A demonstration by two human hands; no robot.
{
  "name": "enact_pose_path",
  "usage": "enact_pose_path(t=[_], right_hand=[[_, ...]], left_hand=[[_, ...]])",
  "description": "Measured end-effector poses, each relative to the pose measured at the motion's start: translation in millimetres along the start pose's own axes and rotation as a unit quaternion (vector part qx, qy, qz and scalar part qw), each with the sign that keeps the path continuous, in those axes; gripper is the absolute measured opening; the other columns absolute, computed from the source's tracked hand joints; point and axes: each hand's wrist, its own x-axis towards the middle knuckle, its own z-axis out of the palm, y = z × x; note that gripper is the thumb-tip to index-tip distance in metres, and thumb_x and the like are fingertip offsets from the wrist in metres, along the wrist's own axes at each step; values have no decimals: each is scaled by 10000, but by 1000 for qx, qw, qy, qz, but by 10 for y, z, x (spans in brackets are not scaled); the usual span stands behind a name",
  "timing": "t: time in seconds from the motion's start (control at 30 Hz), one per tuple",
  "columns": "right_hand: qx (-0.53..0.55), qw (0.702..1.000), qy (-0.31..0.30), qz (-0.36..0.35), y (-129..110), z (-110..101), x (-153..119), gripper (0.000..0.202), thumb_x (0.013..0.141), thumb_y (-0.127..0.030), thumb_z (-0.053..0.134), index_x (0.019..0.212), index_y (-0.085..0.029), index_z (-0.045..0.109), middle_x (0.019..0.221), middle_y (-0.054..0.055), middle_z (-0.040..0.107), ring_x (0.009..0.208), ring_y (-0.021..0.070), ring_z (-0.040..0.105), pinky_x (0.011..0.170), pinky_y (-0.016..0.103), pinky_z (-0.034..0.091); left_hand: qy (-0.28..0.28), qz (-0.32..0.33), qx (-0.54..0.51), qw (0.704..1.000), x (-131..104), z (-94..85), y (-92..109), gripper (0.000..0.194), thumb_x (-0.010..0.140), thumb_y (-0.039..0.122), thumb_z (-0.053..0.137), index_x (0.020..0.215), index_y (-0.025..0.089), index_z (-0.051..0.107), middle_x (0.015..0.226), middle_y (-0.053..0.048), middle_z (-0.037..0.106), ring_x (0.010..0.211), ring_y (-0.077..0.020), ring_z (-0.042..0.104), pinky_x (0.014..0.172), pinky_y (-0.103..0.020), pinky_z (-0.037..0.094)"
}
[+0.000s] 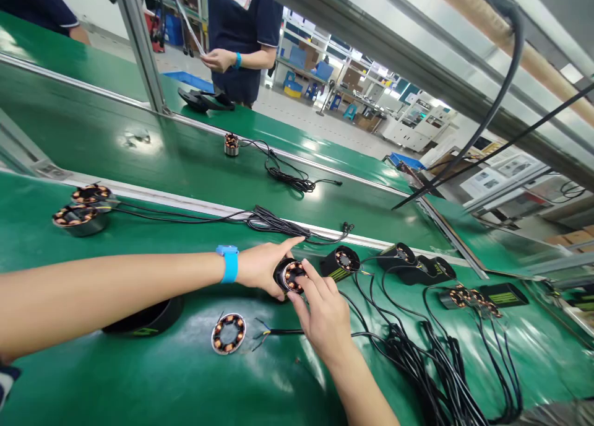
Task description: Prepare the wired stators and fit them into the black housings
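My left hand (260, 266), with a blue wristband, is closed around a short black cylindrical housing (279, 273), its index finger stretched out past it. In the open end of the housing sits a ring-shaped motor stator (288, 270) with copper windings. My right hand (325, 314) has its fingertips bent onto this stator and the housing's rim; its fingers partly hide the windings. Below, a loose stator ring (239, 328) lies on the green mat beside a black cable (285, 332) with bared wire ends. Under my left forearm, a larger black cylinder (160, 317) is partly hidden.
Black housings with stators (341, 264) stand to the right, trailing bundled black cables (417, 358). More stators (81, 221) with a cable are at left. Beyond a metal rail, one stator (231, 145) rests on the green belt. A person (244, 42) stands across the line, holding something white.
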Motion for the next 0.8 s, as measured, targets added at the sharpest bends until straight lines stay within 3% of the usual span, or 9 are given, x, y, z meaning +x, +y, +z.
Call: enact_pose_path(t=[0.1,0.17,0.27,0.33,0.43,0.57,0.63,0.7,0.8], right_hand=[[7,997,-71,15,29,44,74,310,1089,-379,507,1075,-197,758,1388,84,706,877,235,618,757,349,565],[10,995,-99,17,21,82,97,353,1071,-436,548,1235,-181,728,1379,103,709,920,252,625,818,378,568],[-44,995,-87,-12,-11,158,13,590,1046,-484,594,1500,-109,557,1447,151,657,1058,312,628,858,441,537],[-92,993,-63,-40,6,205,-82,543,1063,-427,577,1501,-107,558,1478,138,633,1109,328,626,871,457,506],[-121,990,-53,-39,125,222,-173,468,1071,-370,573,1480,-144,588,1480,116,633,1118,324,638,910,466,469],[-105,994,4,-1,172,133,-189,442,1057,-340,604,1464,-167,596,1425,139,675,1262,358,608,1063,533,411],[-28,999,19,-16,-1,97,-209,494,1045,-463,614,1439,-166,608,1402,148,683,1320,355,586,1123,538,413],[79,995,-33,-57,-279,122,-248,756,961,-691,636,1473,-139,569,1431,164,658,1321,343,600,1118,492,485],[159,972,-148,-85,-655,273,-305,966,834,-755,748,1511,-105,523,1424,181,662,1216,342,684,970,434,618]], left_hand=[[0,4,3,1000,20,24,-29,1382,592,377,941,1678,232,98,1279,-66,716,1153,-332,708,983,-357,524],[2,0,8,1000,40,27,-23,1371,633,390,924,1681,217,57,1286,-78,723,1157,-338,709,977,-364,528],[-12,-15,51,999,-3,-62,39,1373,661,356,918,1682,179,17,1400,-146,673,1281,-363,653,1055,-393,505],[-21,-15,82,996,-160,-233,99,1356,671,360,929,1684,161,51,1556,-201,538,1438,-372,527,1163,-409,438],[6,-15,86,996,-683,-610,126,1232,782,535,866,1692,224,96,1709,-153,325,1572,-349,334,1255,-396,336],[98,-110,71,987,-1760,-883,-131,1201,803,823,713,1681,388,18,1756,-39,227,1580,-405,280,1210,-422,405],[118,-170,74,976,-2253,-771,-361,1300,701,923,699,1664,442,-29,1769,-32,176,1578,-443,258,1205,-490,414],[150,-183,42,971,-2583,-524,-573,1340,650,960,691,1653,467,-48,1763,-44,199,1570,-446,279,1193,-544,425],[182,-191,-11,964,-2692,-112,-740,1252,721,827,780,1658,463,34,1726,-55,313,1532,-421,380,1194,-566,438]])
